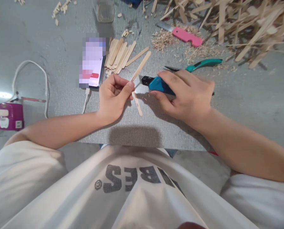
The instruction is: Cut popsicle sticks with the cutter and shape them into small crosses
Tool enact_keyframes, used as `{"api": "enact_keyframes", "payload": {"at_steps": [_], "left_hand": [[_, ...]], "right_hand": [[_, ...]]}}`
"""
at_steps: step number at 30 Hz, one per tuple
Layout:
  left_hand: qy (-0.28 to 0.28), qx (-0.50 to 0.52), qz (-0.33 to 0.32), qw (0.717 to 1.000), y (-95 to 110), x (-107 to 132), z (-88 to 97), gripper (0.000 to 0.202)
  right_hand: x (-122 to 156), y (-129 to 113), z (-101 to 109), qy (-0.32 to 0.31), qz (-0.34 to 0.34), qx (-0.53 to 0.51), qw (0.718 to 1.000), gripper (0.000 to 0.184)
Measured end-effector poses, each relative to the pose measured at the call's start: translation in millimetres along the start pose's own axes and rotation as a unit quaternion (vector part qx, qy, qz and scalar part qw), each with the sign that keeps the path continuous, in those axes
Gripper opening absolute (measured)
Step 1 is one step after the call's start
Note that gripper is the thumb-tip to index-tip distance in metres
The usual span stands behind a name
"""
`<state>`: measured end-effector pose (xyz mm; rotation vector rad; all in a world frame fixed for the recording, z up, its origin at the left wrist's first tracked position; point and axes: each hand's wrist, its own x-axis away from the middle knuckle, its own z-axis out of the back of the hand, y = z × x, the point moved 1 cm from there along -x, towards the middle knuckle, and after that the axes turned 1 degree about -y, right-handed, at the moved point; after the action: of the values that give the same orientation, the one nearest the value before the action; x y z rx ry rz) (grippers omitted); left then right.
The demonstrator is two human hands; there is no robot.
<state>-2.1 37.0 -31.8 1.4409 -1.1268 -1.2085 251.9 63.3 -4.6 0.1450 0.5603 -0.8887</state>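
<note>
Pinched between the thumb and fingers of my left hand (pixel 119 97) is a wooden craft stick (pixel 142 65), its rounded end slanting up to the right. A second length of stick (pixel 137 104) with a small dark mark points down from the same pinch; my fingertips hide whether the two are joined. My right hand (pixel 186 92) is wrapped round a utility knife (pixel 159 85) with a blue body and black nose. Its blade (pixel 140 79) points left, close beside the stick; whether it touches is unclear.
Beyond my left hand lie a bundle of craft sticks (pixel 118 55) and a phone (pixel 93 63) on a white cable (pixel 47 86). Farther right are green-handled pliers (pixel 204 63), a pink folding knife (pixel 187 36), wood shavings (pixel 162 41) and a large stick heap (pixel 246 28). A clear container (pixel 105 12) stands at the back.
</note>
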Motion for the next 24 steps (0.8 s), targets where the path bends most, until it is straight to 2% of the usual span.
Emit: {"api": "enact_keyframes", "payload": {"at_steps": [4, 6, 9, 11, 14, 16, 18, 21, 24], "left_hand": [[0.014, 0.014, -0.016, 1.000, -17.0, -1.6, 3.5, 0.056], [0.008, 0.024, -0.007, 1.000, -22.9, -1.9, 6.3, 0.053], [-0.004, 0.030, 0.010, 0.999, -24.1, -1.9, 9.5, 0.048], [-0.012, 0.027, 0.024, 0.999, -19.7, -1.4, 9.4, 0.046], [-0.042, 0.042, 0.043, 0.997, -5.9, 1.6, 5.4, 0.052], [-0.091, 0.067, 0.066, 0.991, 6.1, 5.7, 1.1, 0.058], [-0.148, 0.071, 0.120, 0.979, 17.0, 10.7, -3.0, 0.060], [-0.199, 0.076, 0.170, 0.962, 27.9, 16.3, -6.7, 0.056], [-0.232, 0.067, 0.181, 0.953, 31.6, 18.0, -8.6, 0.045]], "right_hand": [[0.7, 2.3, 5.0, -0.021, 0.030, -0.033, 0.999, 0.063], [2.9, -5.1, 7.3, -0.034, 0.045, -0.056, 0.997, 0.062], [6.9, -21.3, 8.5, -0.016, 0.078, -0.076, 0.994, 0.054], [8.1, -27.0, 7.3, -0.004, 0.082, -0.092, 0.992, 0.044], [7.4, -22.9, 3.9, -0.005, 0.056, -0.111, 0.992, 0.031], [7.3, -16.4, 2.4, -0.010, 0.029, -0.143, 0.989, 0.024], [8.8, -11.8, 2.2, -0.009, 0.000, -0.181, 0.983, 0.019], [13.0, -11.5, 2.2, -0.024, -0.024, -0.201, 0.979, 0.019], [15.0, -13.5, 0.1, -0.049, -0.027, -0.196, 0.979, 0.025]]}}
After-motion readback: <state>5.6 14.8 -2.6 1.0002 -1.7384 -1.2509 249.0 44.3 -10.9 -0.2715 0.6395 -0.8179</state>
